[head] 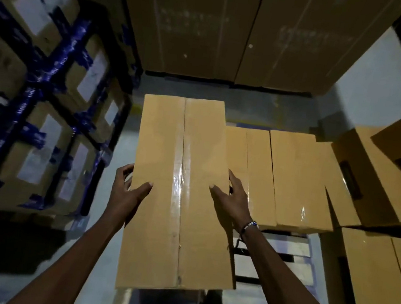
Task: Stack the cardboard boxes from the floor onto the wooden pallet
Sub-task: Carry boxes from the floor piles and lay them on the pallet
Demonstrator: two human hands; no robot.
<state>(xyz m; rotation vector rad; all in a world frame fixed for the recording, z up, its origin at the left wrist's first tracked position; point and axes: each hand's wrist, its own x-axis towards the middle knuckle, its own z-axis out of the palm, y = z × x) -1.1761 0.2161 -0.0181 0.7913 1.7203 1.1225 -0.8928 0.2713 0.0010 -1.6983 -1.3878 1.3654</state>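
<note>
- Long taped box [179,194] held up at both long sides, above pallet [274,259]
- Left hand [126,190] grips left edge, thumb on top
- Right hand [231,201] grips right edge, thumb on top
- Two boxes [279,176] lie on pallet just right of it
- More boxes [388,175] far right

One held box [184,195]; two hands [127,194] [230,201]; one pallet [275,257].

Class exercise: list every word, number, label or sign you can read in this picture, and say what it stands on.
Nothing can be read.
Tall cartons at the back: faint print, too blurred.
Blue-taped boxes on the left: white labels, too blurred.
Held box: clear tape only, no print.
</note>
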